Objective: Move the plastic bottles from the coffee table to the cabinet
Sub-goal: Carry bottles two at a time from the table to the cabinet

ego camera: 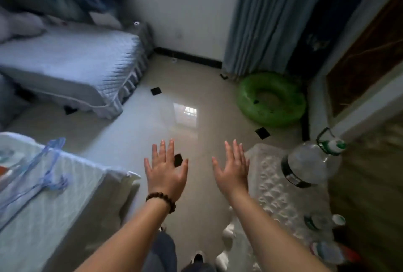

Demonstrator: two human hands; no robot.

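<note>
Holding both hands out flat and empty, left hand (pixel 166 173) and right hand (pixel 233 170) spread over the floor. Big water jug (pixel 311 162) and smaller plastic bottles (pixel 322 221) sit on the counter (pixel 272 186) to the right. Reaching sideways blind could probably knock that jug over.

The small bottles (pixel 325 221) at the counter's (pixel 272 186) near end were blurred, their labels unreadable. The lowest bottle (pixel 333 252) smeared into red near the frame's bottom. The bed's (pixel 65 60) left side ran off the edge, blurred.
</note>
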